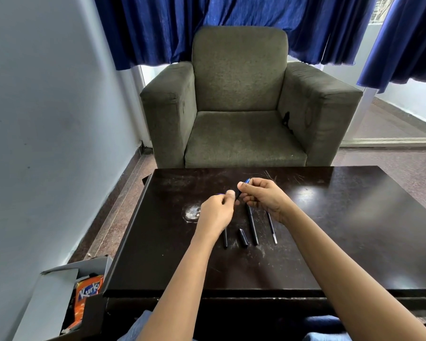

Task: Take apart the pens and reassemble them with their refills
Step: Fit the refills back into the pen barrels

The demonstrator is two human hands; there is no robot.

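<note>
Pens are mid-disassembly, centre of the frame. One pen is held above the dark worktop between both hands: the left hand pinches its lower end with thumb and fingers pressed together, and the right hand pinches the upper part, where a blue end protrudes. Judged from this grip, the pen is being pulled or twisted apart, or pushed together; which of these cannot be told.

Parts lying on the worktop, just below the hands, count four:
- one thin black piece, partly hidden by the left wrist;
- one short black cap;
- one long black barrel;
- one slim refill with a pale tip.

One pen therefore appears already dismantled. Reassembly of the loose parts remains to be done.
</note>
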